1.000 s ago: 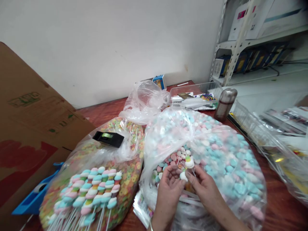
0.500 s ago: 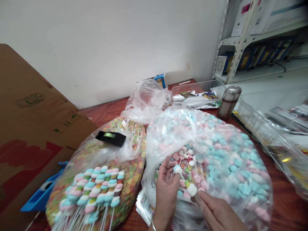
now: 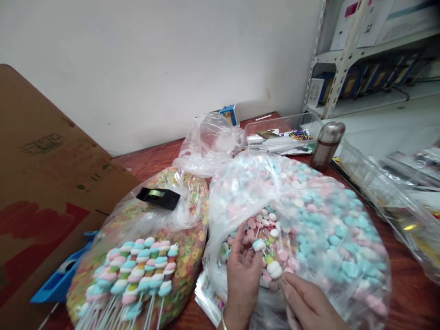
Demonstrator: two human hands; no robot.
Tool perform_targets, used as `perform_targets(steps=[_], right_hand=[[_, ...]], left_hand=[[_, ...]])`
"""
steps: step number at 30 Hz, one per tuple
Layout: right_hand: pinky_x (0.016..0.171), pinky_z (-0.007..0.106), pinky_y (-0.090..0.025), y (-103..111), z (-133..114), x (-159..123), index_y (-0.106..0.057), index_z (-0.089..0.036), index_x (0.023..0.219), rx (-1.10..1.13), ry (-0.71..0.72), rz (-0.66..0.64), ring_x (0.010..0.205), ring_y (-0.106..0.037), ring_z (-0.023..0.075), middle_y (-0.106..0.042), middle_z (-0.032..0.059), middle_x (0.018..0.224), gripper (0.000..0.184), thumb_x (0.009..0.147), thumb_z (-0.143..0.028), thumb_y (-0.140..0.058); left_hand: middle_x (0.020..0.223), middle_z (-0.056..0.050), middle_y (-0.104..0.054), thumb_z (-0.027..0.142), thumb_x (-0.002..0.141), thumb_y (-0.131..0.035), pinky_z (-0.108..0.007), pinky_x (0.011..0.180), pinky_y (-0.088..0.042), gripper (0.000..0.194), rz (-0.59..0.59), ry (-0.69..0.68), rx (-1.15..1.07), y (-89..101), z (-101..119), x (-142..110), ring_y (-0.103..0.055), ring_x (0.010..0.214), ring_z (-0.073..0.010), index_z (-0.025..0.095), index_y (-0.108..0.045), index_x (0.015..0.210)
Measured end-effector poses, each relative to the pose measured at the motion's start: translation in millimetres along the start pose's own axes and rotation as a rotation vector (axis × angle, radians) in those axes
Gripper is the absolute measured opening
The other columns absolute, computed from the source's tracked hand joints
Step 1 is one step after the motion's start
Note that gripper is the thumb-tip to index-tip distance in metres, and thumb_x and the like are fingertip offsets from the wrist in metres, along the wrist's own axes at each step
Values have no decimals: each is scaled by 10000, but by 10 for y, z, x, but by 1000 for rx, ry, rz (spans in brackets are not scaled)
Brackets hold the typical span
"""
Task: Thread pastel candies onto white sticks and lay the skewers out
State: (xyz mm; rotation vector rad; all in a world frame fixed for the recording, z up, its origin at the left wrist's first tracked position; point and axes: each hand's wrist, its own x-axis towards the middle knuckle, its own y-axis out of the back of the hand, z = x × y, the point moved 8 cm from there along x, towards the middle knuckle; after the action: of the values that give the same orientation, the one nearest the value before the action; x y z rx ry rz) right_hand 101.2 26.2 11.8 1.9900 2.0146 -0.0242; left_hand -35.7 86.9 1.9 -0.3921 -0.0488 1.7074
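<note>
Left hand (image 3: 242,282) half open inside a clear plastic bag of pastel marshmallows (image 3: 330,238); right hand (image 3: 309,307) pinching one candy skewer (image 3: 274,269).

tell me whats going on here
A person is working with bare hands at the opening of a clear plastic bag of pink and blue marshmallow candies on a wooden table. The left hand is among the candies, and the right hand is beside a white stick threaded with marshmallow. More candy sticks lie on a bag of ring candies.
</note>
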Motion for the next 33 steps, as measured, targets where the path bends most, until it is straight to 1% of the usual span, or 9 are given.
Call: perform_targets(steps=[2, 5, 8, 14, 21, 24, 27, 30, 33], right_hand=[[514, 228, -440, -82, 81, 13, -577, -239, 666, 83, -72, -39, 515, -546, 157, -574, -13, 520, 429, 822, -609, -427], [385, 200, -293, -256, 162, 8, -510, -239, 686, 207, -181, -187, 361, -374, 104, -410, -80, 391, 394, 856, -573, -389], [358, 186, -204, -321, 157, 4, -471, -239, 700, 264, -216, -236, 333, -268, 78, -326, -115, 368, 335, 874, -518, -408], [358, 194, -284, -305, 87, 78, -541, -235, 797, 252, -168, -196, 325, -341, 98, -381, -101, 388, 303, 894, -491, -411], [421, 209, -368, -288, 60, 200, -644, -223, 922, 194, -40, -99, 383, -397, 117, -423, -75, 440, 415, 902, -562, -406], [425, 201, -360, -317, 182, 195, -650, -218, 1021, 222, -51, -95, 426, -414, 113, -468, -62, 515, 472, 896, -605, -411], [472, 194, -387, -320, 273, 192, -659, -199, 1023, 246, -12, -98, 499, -453, 112, -514, -44, 592, 486, 893, -609, -431], [599, 199, -454, -260, 227, 200, -681, -194, 987, 188, 66, -82, 616, -540, 133, -589, -16, 665, 440, 907, -559, -450], [771, 214, -487, -146, 75, 177, -694, -201, 999, 83, 154, -51, 816, -629, 173, -697, 35, 882, 398, 904, -520, -475]], left_hand=[[1060, -64, -704, 152, 668, -741, -275, 885, -532, 674, -7, 1, 3, -5, 3, -14, -677, 992, -189, 211, -543, 1309], [1062, -60, -713, 134, 675, -727, -277, 888, -533, 632, -22, -19, 11, -2, 13, -25, -678, 994, -189, 212, -575, 1283], [1092, -60, -714, 116, 682, -710, -291, 923, -518, 601, -35, -49, 20, -7, 32, -36, -670, 1021, -191, 218, -600, 1264], [1179, -72, -691, 185, 758, -676, -343, 975, -493, 547, 18, -55, 136, 61, -42, -68, -645, 1078, -212, 228, -583, 1295], [1250, -71, -660, 231, 805, -656, -349, 1022, -454, 442, -9, -196, 332, 140, -58, -169, -597, 1154, -239, 258, -633, 1246], [1186, -99, -690, 312, 819, -658, -365, 998, -472, 410, 19, -195, 160, 145, 48, -210, -610, 1131, -258, 228, -650, 1220], [1163, -130, -686, 391, 836, -638, -387, 955, -491, 455, 39, -105, -107, 90, 132, -193, -620, 1109, -278, 200, -608, 1248], [1179, -126, -666, 400, 860, -616, -348, 909, -497, 411, -58, 44, -224, -97, 134, -155, -622, 1088, -260, 193, -605, 1214], [1021, -101, -699, 365, 880, -597, -315, 857, -495, 276, -167, 169, -312, -277, 71, -160, -649, 986, -227, 170, -647, 1070]])
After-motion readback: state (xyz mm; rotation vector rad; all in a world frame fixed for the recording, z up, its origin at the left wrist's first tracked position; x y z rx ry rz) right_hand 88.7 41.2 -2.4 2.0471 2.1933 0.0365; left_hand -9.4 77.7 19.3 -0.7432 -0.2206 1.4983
